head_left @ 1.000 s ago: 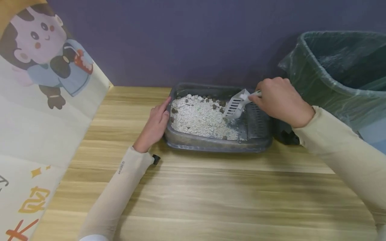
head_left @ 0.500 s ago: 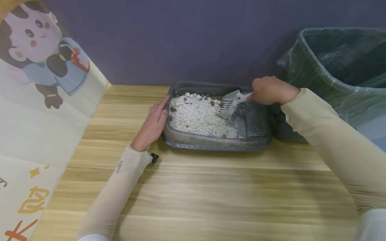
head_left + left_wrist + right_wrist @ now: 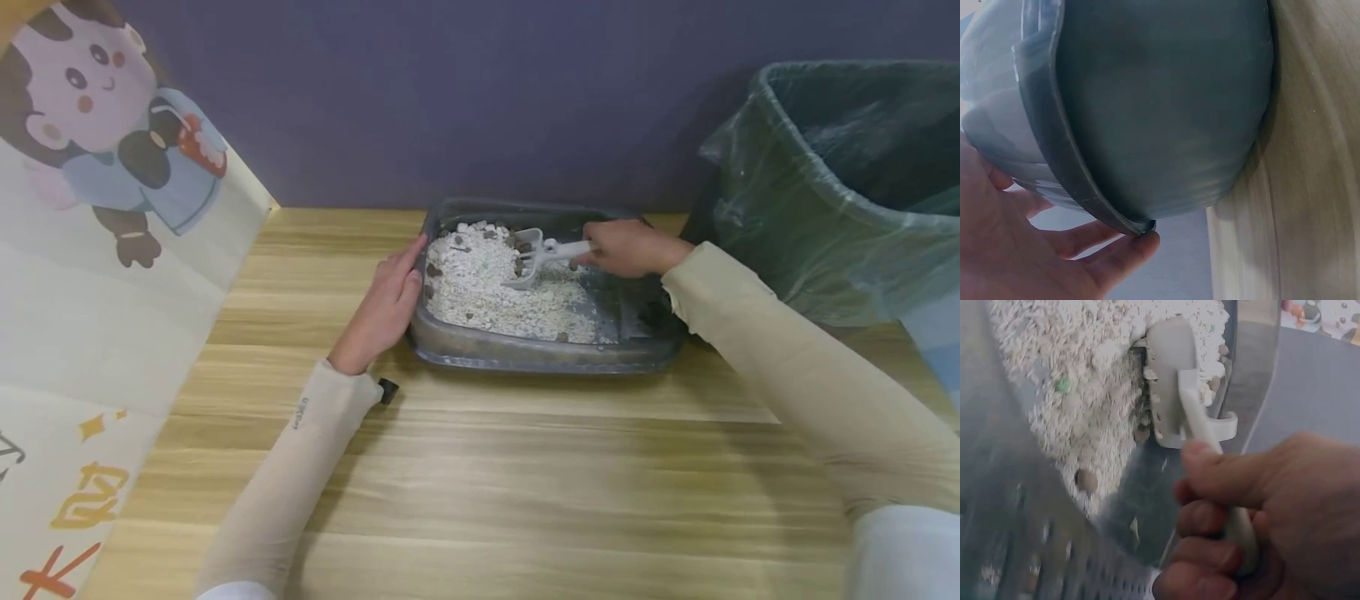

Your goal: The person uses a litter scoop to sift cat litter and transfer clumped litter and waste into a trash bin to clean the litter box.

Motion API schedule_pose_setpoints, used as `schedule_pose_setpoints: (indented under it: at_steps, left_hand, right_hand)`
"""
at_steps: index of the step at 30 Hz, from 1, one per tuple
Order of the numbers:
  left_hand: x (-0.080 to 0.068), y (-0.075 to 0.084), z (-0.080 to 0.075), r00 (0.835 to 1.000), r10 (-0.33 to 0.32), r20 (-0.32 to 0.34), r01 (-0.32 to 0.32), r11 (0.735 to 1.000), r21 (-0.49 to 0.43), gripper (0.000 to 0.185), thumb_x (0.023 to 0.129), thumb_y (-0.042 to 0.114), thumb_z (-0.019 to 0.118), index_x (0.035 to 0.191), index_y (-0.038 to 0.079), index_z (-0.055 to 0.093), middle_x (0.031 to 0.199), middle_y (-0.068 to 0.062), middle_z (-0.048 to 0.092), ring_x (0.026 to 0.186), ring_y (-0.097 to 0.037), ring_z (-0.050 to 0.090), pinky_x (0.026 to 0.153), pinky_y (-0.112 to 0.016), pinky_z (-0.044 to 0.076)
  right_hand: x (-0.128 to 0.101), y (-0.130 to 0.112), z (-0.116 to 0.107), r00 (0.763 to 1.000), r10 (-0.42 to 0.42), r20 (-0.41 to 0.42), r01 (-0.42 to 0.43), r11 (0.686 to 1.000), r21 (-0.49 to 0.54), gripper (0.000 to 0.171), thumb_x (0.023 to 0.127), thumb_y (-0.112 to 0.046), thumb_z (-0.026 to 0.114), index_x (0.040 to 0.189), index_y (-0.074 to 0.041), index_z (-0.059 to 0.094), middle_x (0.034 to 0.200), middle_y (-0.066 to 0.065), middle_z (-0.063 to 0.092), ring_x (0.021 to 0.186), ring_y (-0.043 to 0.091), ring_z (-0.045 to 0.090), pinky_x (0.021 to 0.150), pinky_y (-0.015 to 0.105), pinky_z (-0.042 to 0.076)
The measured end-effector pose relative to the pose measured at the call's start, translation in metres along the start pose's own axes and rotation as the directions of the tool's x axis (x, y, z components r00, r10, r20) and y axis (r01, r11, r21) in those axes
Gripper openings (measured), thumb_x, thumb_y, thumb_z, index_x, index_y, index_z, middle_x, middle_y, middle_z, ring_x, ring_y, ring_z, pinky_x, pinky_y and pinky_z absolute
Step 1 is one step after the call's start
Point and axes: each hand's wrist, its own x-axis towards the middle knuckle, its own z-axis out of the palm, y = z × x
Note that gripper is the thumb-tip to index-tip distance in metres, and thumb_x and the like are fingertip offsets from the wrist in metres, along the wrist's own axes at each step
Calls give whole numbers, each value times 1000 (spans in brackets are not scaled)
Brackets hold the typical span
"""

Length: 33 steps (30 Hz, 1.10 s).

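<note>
A grey litter box (image 3: 540, 358) stands on the wooden surface, spread with white litter (image 3: 495, 292) and dotted with dark round clumps. My right hand (image 3: 628, 248) grips the handle of a pale slotted litter scoop (image 3: 562, 252). The scoop's head sits down in the litter among the clumps near the back. In the right wrist view the fingers curl round the scoop handle (image 3: 1200, 419), and litter lies against the scoop's edge. My left hand (image 3: 381, 312) rests against the box's left rim with fingers fairly straight; the left wrist view shows fingertips right at the rim (image 3: 1072, 162).
A dark green bin (image 3: 795, 200) lined with a clear plastic bag stands at the right, its mouth up. The purple wall (image 3: 465, 100) runs behind the box. A white wall panel (image 3: 97, 333) with a cartoon figure borders the left.
My right hand has lowered and moved left with the scoop, pushing its head from the box's right part further into the litter. The left hand stays at the rim.
</note>
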Motion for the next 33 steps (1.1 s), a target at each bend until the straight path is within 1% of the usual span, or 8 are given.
schedule_pose_setpoints:
  at_steps: [4, 7, 11, 17, 22, 27, 30, 33]
  left_hand:
    - [0, 1, 1, 1000, -10, -2, 10, 1000, -7, 51, 102, 27, 27, 152, 20, 20, 151, -12, 28, 134, -30, 26, 108, -50, 24]
    - [0, 2, 2, 1000, -21, -1, 21, 1000, -15, 51, 102, 27, 27, 152, 22, 19, 150, -12, 29, 134, -29, 27, 108, -50, 25]
    - [0, 3, 3, 1000, -30, 2, 30, 999, -24, 51, 102, 28, 27, 152, 22, 18, 149, -14, 30, 133, -29, 27, 107, -50, 26]
    - [-1, 3, 2, 999, -35, -2, 35, 999, -23, 51, 102, 29, 25, 152, 23, 18, 148, -15, 31, 132, -29, 29, 107, -51, 27]
    - [0, 2, 2, 999, -33, -9, 33, 999, -22, 51, 102, 27, 26, 152, 21, 19, 149, -15, 30, 132, -30, 28, 107, -52, 27]
    - [2, 1, 2, 999, -38, -14, 38, 999, -15, 50, 102, 26, 27, 152, 22, 20, 149, -14, 30, 133, -29, 27, 107, -51, 26]
    - [3, 1, 2, 999, -41, -17, 41, 999, -10, 50, 103, 26, 27, 152, 22, 19, 149, -14, 30, 132, -29, 28, 107, -51, 27]
    - [4, 2, 2, 999, -44, -15, 44, 999, -10, 50, 103, 26, 26, 152, 22, 19, 148, -15, 31, 132, -30, 28, 106, -51, 28]
  right_hand:
    - [4, -3, 9, 994, -89, -58, 90, 996, 23, 36, 101, -27, 46, 119, 4, 46, 92, 14, 60, 64, 21, 51, 57, 35, 39]
    - [-2, -3, 12, 987, -128, -100, 129, 992, 9, 31, 101, -26, 46, 113, 3, 48, 78, 11, 55, 58, 19, 46, 56, 35, 38]
    - [-18, 0, 15, 978, -138, -158, 139, 990, -4, 26, 100, -25, 48, 105, 1, 50, 71, 8, 50, 53, 18, 41, 51, 34, 36]
    - [-47, 1, 23, 961, -117, -251, 126, 992, 19, 24, 100, -27, 48, 104, -3, 48, 68, 6, 46, 49, 17, 38, 48, 32, 34]
    - [-61, -3, 39, 920, -86, -383, 127, 989, 82, 29, 100, -32, 46, 107, -4, 50, 65, 6, 44, 46, 17, 35, 42, 32, 32]
    - [-62, -5, 65, 854, -69, -517, 150, 982, 117, 32, 99, -33, 46, 111, -3, 52, 63, 4, 45, 43, 17, 37, 40, 31, 32]
    - [-60, -4, 79, 819, -59, -571, 169, 976, 141, 36, 99, -33, 47, 115, -2, 51, 63, 3, 46, 42, 15, 37, 39, 30, 32]
    - [-57, -3, 87, 789, -52, -612, 186, 970, 158, 39, 98, -33, 49, 120, -1, 51, 64, 2, 47, 43, 15, 37, 40, 31, 32]
